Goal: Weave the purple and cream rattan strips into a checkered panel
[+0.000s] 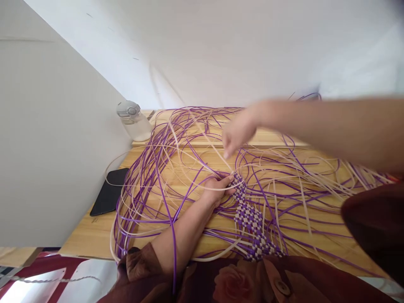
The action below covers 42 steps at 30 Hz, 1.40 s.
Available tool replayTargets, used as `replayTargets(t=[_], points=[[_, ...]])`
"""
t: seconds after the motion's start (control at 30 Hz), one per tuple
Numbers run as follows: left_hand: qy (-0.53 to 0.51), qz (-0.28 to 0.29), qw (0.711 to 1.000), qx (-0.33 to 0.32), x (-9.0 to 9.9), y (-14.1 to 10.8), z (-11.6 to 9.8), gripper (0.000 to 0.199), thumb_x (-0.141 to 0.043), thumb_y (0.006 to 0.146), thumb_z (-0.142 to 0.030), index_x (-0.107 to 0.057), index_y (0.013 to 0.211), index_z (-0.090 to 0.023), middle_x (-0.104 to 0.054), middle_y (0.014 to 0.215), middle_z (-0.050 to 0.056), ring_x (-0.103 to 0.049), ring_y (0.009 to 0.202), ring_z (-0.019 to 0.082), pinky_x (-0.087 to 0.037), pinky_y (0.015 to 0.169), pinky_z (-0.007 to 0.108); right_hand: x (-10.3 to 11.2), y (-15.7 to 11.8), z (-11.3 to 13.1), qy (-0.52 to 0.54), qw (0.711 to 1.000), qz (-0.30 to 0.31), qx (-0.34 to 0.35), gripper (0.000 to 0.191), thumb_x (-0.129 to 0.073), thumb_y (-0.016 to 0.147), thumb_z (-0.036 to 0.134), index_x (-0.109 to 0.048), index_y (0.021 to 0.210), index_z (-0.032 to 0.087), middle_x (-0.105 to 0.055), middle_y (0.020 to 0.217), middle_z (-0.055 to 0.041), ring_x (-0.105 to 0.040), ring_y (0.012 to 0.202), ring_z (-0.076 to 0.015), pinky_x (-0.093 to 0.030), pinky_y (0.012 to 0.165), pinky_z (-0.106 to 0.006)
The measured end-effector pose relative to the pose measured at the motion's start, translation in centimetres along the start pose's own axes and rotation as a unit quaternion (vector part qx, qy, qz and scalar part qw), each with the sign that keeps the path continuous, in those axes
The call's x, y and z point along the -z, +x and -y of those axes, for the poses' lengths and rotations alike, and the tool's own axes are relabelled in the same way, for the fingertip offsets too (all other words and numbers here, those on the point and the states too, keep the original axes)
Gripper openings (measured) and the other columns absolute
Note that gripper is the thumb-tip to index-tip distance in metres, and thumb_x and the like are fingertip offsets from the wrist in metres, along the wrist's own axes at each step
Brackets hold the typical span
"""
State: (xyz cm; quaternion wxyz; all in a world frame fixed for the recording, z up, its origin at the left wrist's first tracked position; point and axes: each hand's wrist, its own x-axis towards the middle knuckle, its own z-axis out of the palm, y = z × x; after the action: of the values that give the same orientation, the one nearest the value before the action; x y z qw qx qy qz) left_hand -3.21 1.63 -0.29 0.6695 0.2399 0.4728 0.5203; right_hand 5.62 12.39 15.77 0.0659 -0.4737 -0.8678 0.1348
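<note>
A band woven from purple and cream strips (249,214) runs from the table's front edge up to my left hand. My left hand (217,187) grips its far end, thumb on top and fingers beneath. Above that end is my right hand (240,130), blurred by motion, its fingers curled and fingertips pointing down. A cream strip (205,134) rises from the band's tip and passes close by those fingertips; whether they pinch it is unclear. Long loose purple and cream strips (142,189) fan out from both sides of the band, some crossing over my left forearm.
A wooden table (78,235) carries the loose strips, with a raised wooden ledge (268,138) at its back. On the left are a dark phone-like slab (109,191) and a clear lidded container (135,122). A white wall (236,50) and a grey panel (57,139) border the table.
</note>
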Motion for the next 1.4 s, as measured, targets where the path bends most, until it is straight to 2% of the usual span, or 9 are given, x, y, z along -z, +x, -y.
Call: replayTargets(t=[0.07,0.13,0.33,0.6,0.97,1.07,1.23,1.33,1.4], points=[[0.000,-0.008,1.000,0.001,-0.1,-0.1,-0.1,0.025,-0.086,0.059,-0.023,-0.070,0.073,-0.011,-0.065,0.074,0.004,-0.058,0.061,0.009,-0.054,0.051,0.019,-1.6,-0.8,-0.7,-0.018,0.987,0.149,0.063,0.039,-0.057,0.088,0.042,-0.072,0.071,0.011,-0.067,0.062,0.0010,-0.057,0.058,-0.0068,-0.039,0.060,-0.022],[-0.003,-0.011,1.000,-0.003,-0.1,-0.2,-0.3,0.024,-0.086,0.058,-0.022,-0.069,0.071,-0.011,-0.063,0.071,0.003,-0.056,0.060,0.009,-0.055,0.053,0.021,-3.1,-1.9,-1.7,-0.022,0.969,0.213,0.119,0.017,-0.067,0.079,0.030,-0.074,0.071,0.017,-0.068,0.062,0.0014,-0.056,0.057,-0.0089,-0.036,0.057,-0.023],[-0.012,0.016,1.000,-0.016,0.1,-0.1,-0.2,0.031,-0.087,0.055,-0.024,-0.070,0.077,-0.012,-0.064,0.077,0.003,-0.058,0.067,0.011,-0.057,0.058,0.023,-5.5,-3.4,-2.2,0.008,0.961,0.117,0.249,0.013,-0.063,0.076,0.018,-0.070,0.065,0.016,-0.063,0.067,-0.0006,-0.053,0.063,-0.0102,-0.034,0.060,-0.022],[-0.047,0.023,0.998,0.024,0.1,-0.4,-0.9,0.030,-0.088,0.052,-0.017,-0.069,0.075,-0.013,-0.063,0.077,0.002,-0.058,0.071,0.011,-0.056,0.063,0.025,-7.1,-1.8,-2.2,-0.014,0.944,0.122,0.308,0.018,-0.057,0.080,0.018,-0.073,0.072,0.018,-0.061,0.069,-0.0015,-0.053,0.064,-0.0111,-0.032,0.059,-0.021],[-0.069,0.012,0.997,0.040,0.4,0.0,-1.1,0.018,-0.078,0.063,-0.011,-0.068,0.079,-0.015,-0.063,0.078,0.001,-0.057,0.070,0.011,-0.060,0.067,0.030,-7.2,-0.7,-2.2,0.030,0.928,0.173,0.328,0.017,-0.056,0.082,0.018,-0.074,0.082,0.020,-0.070,0.077,0.0003,-0.059,0.071,-0.0119,-0.036,0.065,-0.022],[-0.079,0.007,0.996,0.026,0.3,0.0,-1.2,0.019,-0.076,0.064,-0.008,-0.068,0.081,-0.015,-0.064,0.079,0.001,-0.058,0.070,0.010,-0.061,0.067,0.029,-6.7,-0.9,-1.2,0.001,0.942,0.140,0.305,0.018,-0.055,0.085,0.018,-0.073,0.084,0.019,-0.070,0.079,-0.0011,-0.058,0.072,-0.0130,-0.035,0.066,-0.023],[-0.083,-0.038,0.995,0.041,-0.1,-0.1,-1.6,0.008,-0.072,0.070,-0.008,-0.069,0.077,-0.010,-0.067,0.082,0.006,-0.061,0.071,0.012,-0.060,0.060,0.025,-5.5,-4.9,-1.1,-0.009,0.976,-0.091,0.198,0.035,-0.047,0.094,0.040,-0.067,0.079,0.016,-0.067,0.078,-0.0061,-0.055,0.072,-0.0155,-0.033,0.067,-0.027],[-0.082,-0.044,0.995,0.046,-0.4,-0.2,-1.5,0.005,-0.072,0.069,-0.007,-0.068,0.073,-0.008,-0.067,0.079,0.007,-0.062,0.068,0.013,-0.057,0.054,0.023,-7.0,-8.7,-2.1,-0.021,0.981,-0.071,0.182,0.037,-0.049,0.094,0.041,-0.067,0.072,0.018,-0.064,0.070,-0.0043,-0.054,0.068,-0.0154,-0.034,0.066,-0.029],[-0.072,-0.045,0.995,0.046,-0.5,-0.3,-1.4,0.009,-0.076,0.068,-0.011,-0.068,0.071,-0.008,-0.067,0.075,0.007,-0.062,0.063,0.013,-0.055,0.049,0.022,-8.9,-10.7,-2.9,-0.023,0.978,-0.073,0.195,0.027,-0.051,0.094,0.032,-0.070,0.081,0.019,-0.067,0.080,-0.0052,-0.057,0.077,-0.0169,-0.038,0.073,-0.029]])
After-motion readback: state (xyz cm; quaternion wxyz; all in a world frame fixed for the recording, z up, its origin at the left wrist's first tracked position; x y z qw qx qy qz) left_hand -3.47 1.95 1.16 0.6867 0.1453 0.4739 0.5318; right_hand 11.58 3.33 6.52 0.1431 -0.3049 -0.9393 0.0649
